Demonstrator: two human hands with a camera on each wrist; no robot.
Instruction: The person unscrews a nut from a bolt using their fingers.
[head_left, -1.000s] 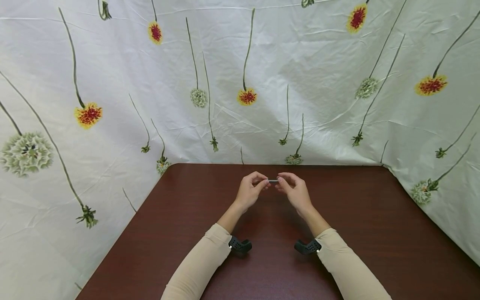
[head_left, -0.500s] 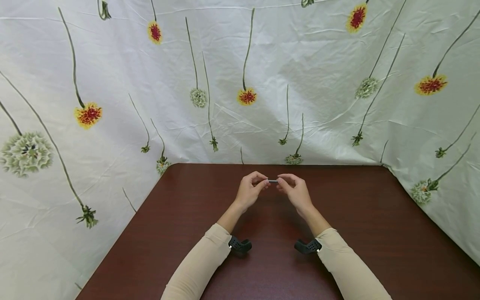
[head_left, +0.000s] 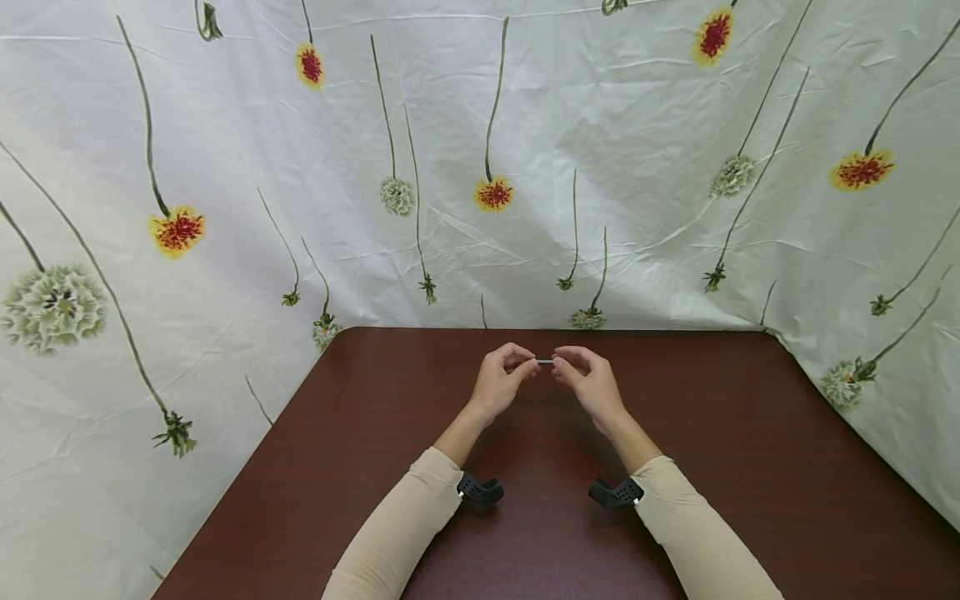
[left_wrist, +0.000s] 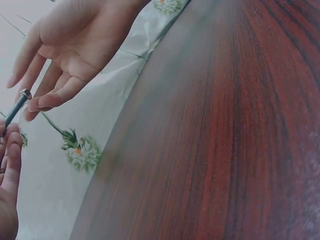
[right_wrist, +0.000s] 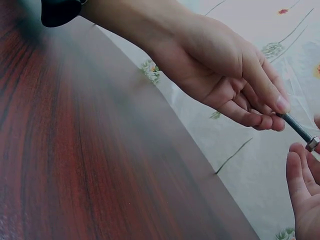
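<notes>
A slim metal bolt [head_left: 545, 362] is held level between the two hands, above the far half of the table. In the right wrist view, the left hand [right_wrist: 215, 65] pinches the threaded end of the bolt [right_wrist: 298, 127] between thumb and fingers. At the bolt's other end is a hexagonal piece [right_wrist: 313, 144], which the fingers of the right hand [right_wrist: 305, 195] hold. The left wrist view shows that end of the bolt [left_wrist: 16, 109] between the right hand's [left_wrist: 82, 50] thumb and fingers, with the left hand [left_wrist: 9, 185] at the lower left edge.
Both hands are over a dark reddish-brown wooden table [head_left: 360, 483] with rounded far corners. Behind and beside it hangs a white cloth [head_left: 450, 108] printed with flowers. Black bands [head_left: 480, 490] sit at both wrists, below beige sleeves [head_left: 397, 525].
The right hand's fingers shift slightly at the end of the bolt, and a little less of the bolt shows between the hands. The left hand stays in place.
</notes>
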